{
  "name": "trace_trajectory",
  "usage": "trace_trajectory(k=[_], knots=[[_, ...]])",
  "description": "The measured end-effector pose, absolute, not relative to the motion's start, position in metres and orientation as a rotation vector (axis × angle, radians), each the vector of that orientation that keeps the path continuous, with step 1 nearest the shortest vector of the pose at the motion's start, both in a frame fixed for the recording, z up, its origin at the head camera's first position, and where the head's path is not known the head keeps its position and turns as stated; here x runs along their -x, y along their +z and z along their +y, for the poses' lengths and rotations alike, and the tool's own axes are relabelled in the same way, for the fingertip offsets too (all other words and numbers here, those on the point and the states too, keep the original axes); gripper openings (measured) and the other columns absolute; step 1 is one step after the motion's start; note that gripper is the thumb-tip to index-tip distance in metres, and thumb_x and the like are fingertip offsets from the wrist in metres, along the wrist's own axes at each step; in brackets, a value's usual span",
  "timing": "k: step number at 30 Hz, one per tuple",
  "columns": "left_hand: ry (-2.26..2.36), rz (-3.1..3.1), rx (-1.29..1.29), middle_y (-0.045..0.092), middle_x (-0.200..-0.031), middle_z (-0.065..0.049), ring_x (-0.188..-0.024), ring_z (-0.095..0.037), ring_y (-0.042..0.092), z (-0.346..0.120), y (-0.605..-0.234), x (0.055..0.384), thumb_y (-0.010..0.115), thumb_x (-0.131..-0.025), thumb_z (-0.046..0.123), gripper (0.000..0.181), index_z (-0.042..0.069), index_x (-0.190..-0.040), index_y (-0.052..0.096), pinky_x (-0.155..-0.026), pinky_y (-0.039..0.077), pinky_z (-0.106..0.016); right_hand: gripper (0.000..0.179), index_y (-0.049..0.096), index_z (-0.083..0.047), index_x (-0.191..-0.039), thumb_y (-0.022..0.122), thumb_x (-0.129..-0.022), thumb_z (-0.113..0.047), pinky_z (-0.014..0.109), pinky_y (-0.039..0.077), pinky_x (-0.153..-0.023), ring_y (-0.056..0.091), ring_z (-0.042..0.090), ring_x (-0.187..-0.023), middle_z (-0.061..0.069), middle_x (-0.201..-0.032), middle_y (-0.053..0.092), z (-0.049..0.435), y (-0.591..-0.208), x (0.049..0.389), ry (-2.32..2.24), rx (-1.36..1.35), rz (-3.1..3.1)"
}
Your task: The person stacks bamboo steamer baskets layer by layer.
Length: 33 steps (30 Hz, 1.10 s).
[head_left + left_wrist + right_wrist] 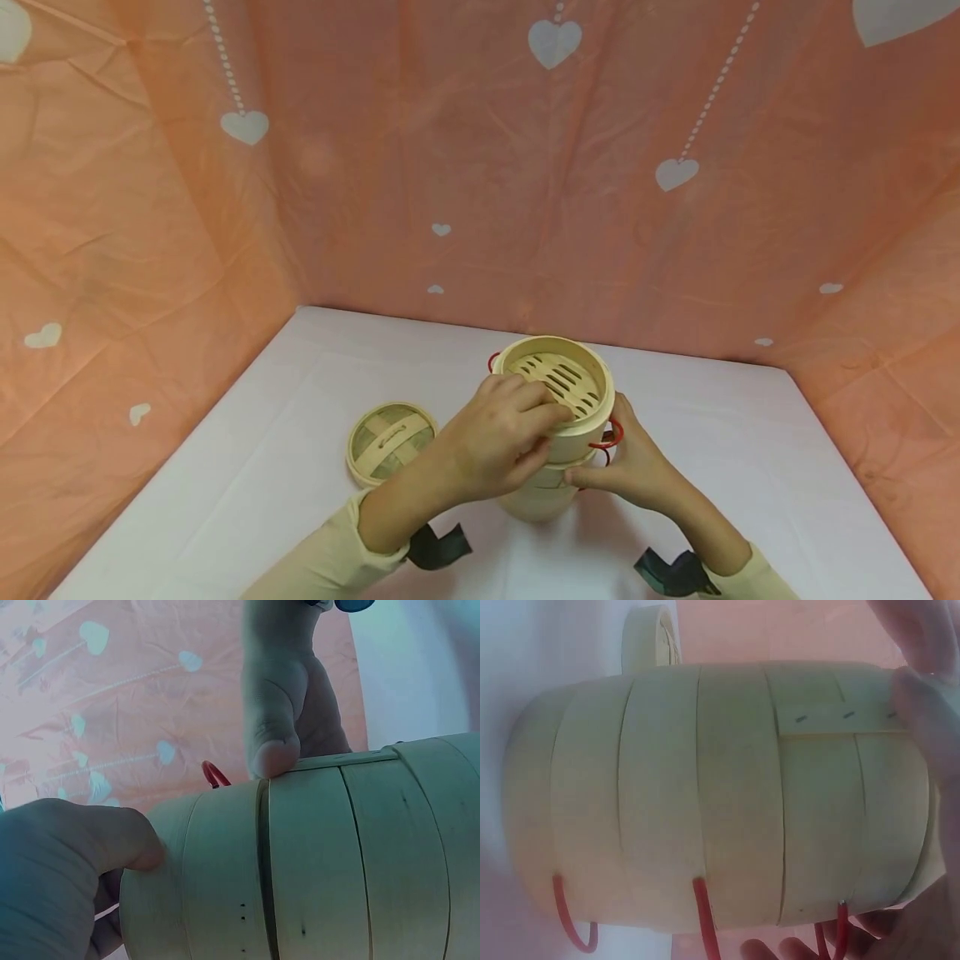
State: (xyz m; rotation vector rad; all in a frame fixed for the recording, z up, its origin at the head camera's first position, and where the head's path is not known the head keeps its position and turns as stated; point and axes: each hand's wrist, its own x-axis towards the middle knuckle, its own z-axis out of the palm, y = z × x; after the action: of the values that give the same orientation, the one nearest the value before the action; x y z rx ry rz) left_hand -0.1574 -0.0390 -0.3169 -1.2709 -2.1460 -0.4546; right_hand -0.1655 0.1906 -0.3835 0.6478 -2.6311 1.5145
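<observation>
A stack of round bamboo steamer baskets (536, 505) stands upright on the table, with red loop handles at its sides. The top basket (576, 447) has a slatted floor and seems slightly tilted. My left hand (501, 433) grips its near left rim, fingers over the edge and thumb against the outer wall. On the right side my right hand (633, 467) holds the stack, its thumb across the front near the seam below the top basket. Its other fingers are partly hidden behind the stack. In the left wrist view the right thumb (274, 756) lies by that seam.
A round woven bamboo lid (392, 442) lies on the white tabletop (247, 467), left of the stack and partly behind my left forearm. Orange cloth (360, 167) with white hearts encloses the table at the back and sides.
</observation>
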Motion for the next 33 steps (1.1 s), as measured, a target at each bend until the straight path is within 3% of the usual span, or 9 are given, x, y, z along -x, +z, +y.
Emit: trace_trajectory(k=[8,13,17,23,33], knots=[[-0.422,-2.096,1.257,0.064,-0.094,0.009,-0.092,-0.012,0.056,-0.039,-0.32,0.158,0.069,-0.073,0.013,0.029,0.021,-0.101,0.07,-0.082,0.043,-0.032,0.1,0.027,-0.003,-0.142,0.088,-0.064,-0.016,0.026,0.054,-0.076,0.054,0.023,-0.102,0.019,-0.124,0.039,0.191,-0.387,0.166,1.545,-0.672,-2.599],[-0.613,-2.074,1.203,0.062,-0.107,0.003,-0.101,-0.014,0.057,-0.049,-0.327,0.158,0.074,-0.073,0.017,0.036,0.018,-0.109,0.067,-0.091,0.045,-0.033,0.098,0.03,-0.004,-0.141,0.088,-0.063,-0.015,0.026,0.052,-0.076,0.052,0.019,-0.099,0.017,-0.123,0.04,0.191,-0.387,0.166,1.523,-0.684,-2.579],[-0.754,-2.146,1.107,0.06,-0.113,0.001,-0.107,-0.016,0.054,-0.069,-0.337,0.155,0.076,-0.074,0.02,0.044,0.017,-0.116,0.064,-0.092,0.045,-0.034,0.1,0.029,-0.008,-0.143,0.089,-0.063,-0.016,0.028,0.051,-0.077,0.05,0.019,-0.099,0.016,-0.124,0.04,0.192,-0.388,0.166,1.507,-0.689,-2.573],[-0.808,-2.344,0.906,0.058,-0.112,0.007,-0.106,-0.011,0.053,-0.102,-0.358,0.15,0.078,-0.073,0.021,0.048,0.018,-0.118,0.062,-0.086,0.05,-0.031,0.102,0.031,-0.011,-0.143,0.09,-0.061,-0.017,0.029,0.049,-0.081,0.049,0.018,-0.102,0.013,-0.124,0.041,0.193,-0.388,0.167,1.479,-0.666,-2.569],[-0.766,-2.59,0.653,0.061,-0.113,0.006,-0.114,-0.019,0.055,-0.16,-0.4,0.146,0.083,-0.07,0.021,0.044,0.017,-0.109,0.063,-0.094,0.05,-0.04,0.099,0.033,-0.01,-0.142,0.09,-0.061,-0.017,0.026,0.048,-0.085,0.05,0.016,-0.106,0.01,-0.124,0.043,0.191,-0.389,0.167,1.476,-0.659,-2.564]])
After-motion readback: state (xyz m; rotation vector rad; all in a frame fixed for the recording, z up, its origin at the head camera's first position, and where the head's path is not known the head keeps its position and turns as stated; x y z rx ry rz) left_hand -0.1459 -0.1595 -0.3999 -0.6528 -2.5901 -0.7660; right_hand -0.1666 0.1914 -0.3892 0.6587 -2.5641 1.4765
